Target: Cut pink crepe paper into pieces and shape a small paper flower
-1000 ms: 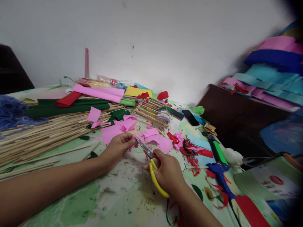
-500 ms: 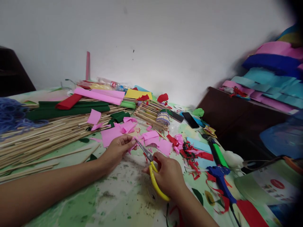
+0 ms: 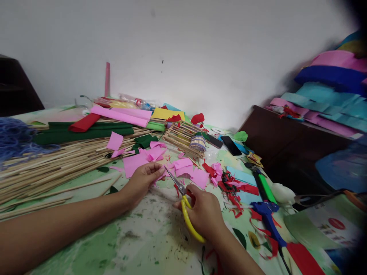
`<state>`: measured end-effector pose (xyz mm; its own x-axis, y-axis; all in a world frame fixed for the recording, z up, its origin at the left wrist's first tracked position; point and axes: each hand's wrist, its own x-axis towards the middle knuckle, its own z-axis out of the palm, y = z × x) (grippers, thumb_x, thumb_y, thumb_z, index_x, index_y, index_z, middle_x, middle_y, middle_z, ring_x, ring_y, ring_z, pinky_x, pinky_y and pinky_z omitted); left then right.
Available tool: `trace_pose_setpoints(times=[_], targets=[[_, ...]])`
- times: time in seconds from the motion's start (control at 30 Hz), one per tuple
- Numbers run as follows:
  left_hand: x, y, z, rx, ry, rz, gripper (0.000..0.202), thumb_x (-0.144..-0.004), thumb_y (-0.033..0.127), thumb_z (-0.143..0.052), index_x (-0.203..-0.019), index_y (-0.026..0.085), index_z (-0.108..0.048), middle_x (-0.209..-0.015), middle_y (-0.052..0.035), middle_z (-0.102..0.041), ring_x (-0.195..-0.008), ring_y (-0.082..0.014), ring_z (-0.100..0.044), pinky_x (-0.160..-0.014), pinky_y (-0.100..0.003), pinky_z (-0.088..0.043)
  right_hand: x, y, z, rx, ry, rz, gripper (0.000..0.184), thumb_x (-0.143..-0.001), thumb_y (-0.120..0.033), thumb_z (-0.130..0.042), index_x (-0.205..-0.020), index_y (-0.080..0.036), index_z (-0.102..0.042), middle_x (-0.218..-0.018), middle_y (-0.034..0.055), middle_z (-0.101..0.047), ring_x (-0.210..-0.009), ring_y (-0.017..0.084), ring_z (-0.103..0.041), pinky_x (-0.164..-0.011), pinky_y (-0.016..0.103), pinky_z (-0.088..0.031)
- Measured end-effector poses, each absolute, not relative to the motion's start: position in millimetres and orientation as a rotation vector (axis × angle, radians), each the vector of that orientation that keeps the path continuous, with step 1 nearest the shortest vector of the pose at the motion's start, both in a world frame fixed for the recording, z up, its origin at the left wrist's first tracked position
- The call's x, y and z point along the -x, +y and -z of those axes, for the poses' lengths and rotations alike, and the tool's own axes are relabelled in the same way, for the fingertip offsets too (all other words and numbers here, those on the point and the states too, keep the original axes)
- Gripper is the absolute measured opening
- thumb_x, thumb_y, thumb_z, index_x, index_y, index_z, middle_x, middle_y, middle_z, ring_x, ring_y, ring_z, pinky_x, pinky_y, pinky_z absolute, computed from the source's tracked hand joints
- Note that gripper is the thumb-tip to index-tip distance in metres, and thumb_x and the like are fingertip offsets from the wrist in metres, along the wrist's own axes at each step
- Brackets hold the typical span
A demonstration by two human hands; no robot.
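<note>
My right hand grips yellow-handled scissors, whose blades point up-left toward my left hand. My left hand pinches a small pink paper piece right at the blade tips. Around both hands lie pink paper scraps and a larger pink sheet on the green-stained table.
A big pile of bamboo sticks lies at left, with green, red and pink paper rolls behind. Red scraps, a blue glue gun, a green-handled tool and a phone sit at right. Stacked coloured paper fills a dark shelf.
Both hands stayed almost in place; the scissors shifted slightly at the pink piece. The camera view dipped a little.
</note>
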<state>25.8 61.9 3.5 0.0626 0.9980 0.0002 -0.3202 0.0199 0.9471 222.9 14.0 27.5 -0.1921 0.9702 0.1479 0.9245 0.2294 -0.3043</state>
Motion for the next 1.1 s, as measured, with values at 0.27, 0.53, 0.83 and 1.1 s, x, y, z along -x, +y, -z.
trace_pose_setpoints(times=[0.27, 0.53, 0.83, 1.1], targets=[[-28.1, 59.6, -7.1, -1.009, 0.931, -1.262, 0.02, -0.07, 0.031, -0.071, -0.077, 0.015, -0.063, -0.067, 0.0013, -0.057, -0.062, -0.0095, -0.05, -0.056, -0.02, -0.035, -223.4, 15.2, -25.8, 1.735, -2.19, -0.26, 0.035, -0.07, -0.057, -0.063, -0.079, -0.025, -0.054, -0.057, -0.0048, -0.056, -0.05, 0.011, -0.042, -0.051, 0.024, -0.013], [-28.6, 56.7, -8.5, -0.986, 0.933, -1.242, 0.021, -0.069, 0.032, -0.072, -0.075, 0.015, -0.062, -0.065, 0.0011, -0.058, -0.061, -0.0096, -0.05, -0.053, -0.019, -0.033, -223.5, 14.5, -26.6, 1.729, -2.186, -0.283, 0.033, -0.072, -0.056, -0.061, -0.078, -0.024, -0.053, -0.057, -0.0048, -0.055, -0.05, 0.01, -0.04, -0.051, 0.024, -0.014], [-29.8, 55.4, -11.5, -0.982, 0.94, -1.246, 0.021, -0.068, 0.032, -0.072, -0.074, 0.014, -0.062, -0.066, 0.001, -0.057, -0.063, -0.0099, -0.051, -0.055, -0.02, -0.035, -223.0, 13.9, -27.6, 1.731, -2.191, -0.279, 0.031, -0.074, -0.055, -0.057, -0.076, -0.024, -0.053, -0.056, -0.0052, -0.055, -0.049, 0.01, -0.037, -0.051, 0.023, -0.014], [-30.3, 56.1, -12.7, -1.0, 0.937, -1.268, 0.019, -0.068, 0.03, -0.073, -0.075, 0.015, -0.063, -0.067, 0.0012, -0.058, -0.064, -0.0101, -0.052, -0.057, -0.02, -0.037, -223.6, 13.3, -26.2, 1.725, -2.19, -0.28, 0.03, -0.075, -0.053, -0.058, -0.077, -0.023, -0.053, -0.057, -0.004, -0.055, -0.05, 0.01, -0.039, -0.051, 0.024, -0.014]])
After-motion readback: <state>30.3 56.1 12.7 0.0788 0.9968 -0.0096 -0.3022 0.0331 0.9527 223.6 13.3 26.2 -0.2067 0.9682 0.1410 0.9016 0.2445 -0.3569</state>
